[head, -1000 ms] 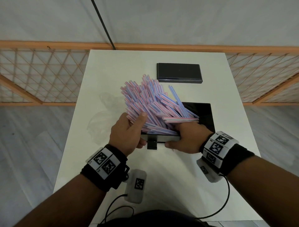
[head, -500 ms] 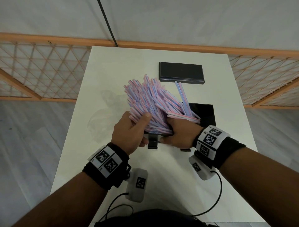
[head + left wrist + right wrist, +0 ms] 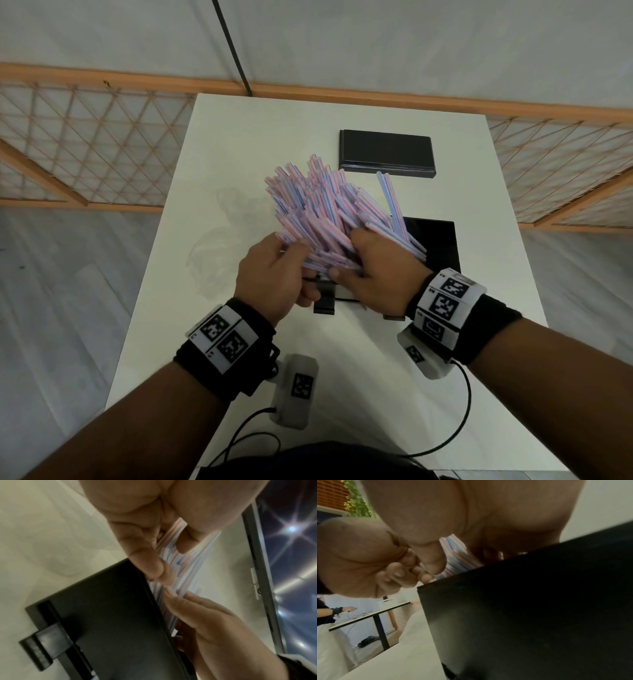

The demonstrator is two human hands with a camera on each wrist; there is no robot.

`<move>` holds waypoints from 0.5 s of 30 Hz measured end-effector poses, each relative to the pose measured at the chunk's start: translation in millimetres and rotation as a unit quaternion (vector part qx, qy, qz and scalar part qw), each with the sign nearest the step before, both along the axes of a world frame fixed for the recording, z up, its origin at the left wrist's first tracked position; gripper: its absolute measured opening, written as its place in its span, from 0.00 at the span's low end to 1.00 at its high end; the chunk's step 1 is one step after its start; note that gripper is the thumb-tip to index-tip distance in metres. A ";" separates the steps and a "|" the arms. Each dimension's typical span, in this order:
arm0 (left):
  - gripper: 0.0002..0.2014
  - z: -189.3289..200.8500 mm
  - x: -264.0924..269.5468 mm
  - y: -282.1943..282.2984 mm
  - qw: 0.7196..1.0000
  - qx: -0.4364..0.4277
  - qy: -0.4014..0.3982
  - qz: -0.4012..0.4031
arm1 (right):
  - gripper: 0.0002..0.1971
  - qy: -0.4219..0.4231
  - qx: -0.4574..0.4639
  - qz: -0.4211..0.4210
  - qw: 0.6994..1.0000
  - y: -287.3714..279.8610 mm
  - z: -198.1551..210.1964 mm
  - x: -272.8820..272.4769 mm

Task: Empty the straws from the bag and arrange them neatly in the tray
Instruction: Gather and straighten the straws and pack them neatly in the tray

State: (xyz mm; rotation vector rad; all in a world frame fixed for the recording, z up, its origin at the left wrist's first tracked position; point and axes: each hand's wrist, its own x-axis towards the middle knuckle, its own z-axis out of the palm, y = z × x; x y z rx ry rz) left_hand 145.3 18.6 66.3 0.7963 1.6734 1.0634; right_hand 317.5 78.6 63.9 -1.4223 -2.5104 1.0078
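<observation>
Bag [image 3: 219, 253] lies emptied at left, but both hands [image 3: 274, 274] [image 3: 373, 270], fingers curled round straws [image 3: 322, 212], haven't tidied them into tray [image 3: 438, 240].

A black band [image 3: 219, 363] is worn on the left wrist, topped by a white plate printed with two square black codes. Below the band, a grey coded camera pod [image 3: 296, 390] with a black cable [image 3: 246, 428] is seen. A matching band [image 3: 479, 325] is worn on the right wrist.
</observation>
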 end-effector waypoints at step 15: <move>0.35 2.9 -5.5 1.2 0.988 0.007 0.155 -0.019 | 0.26 -0.086 -0.036 -0.070 0.993 -17.9 -7.3 45.9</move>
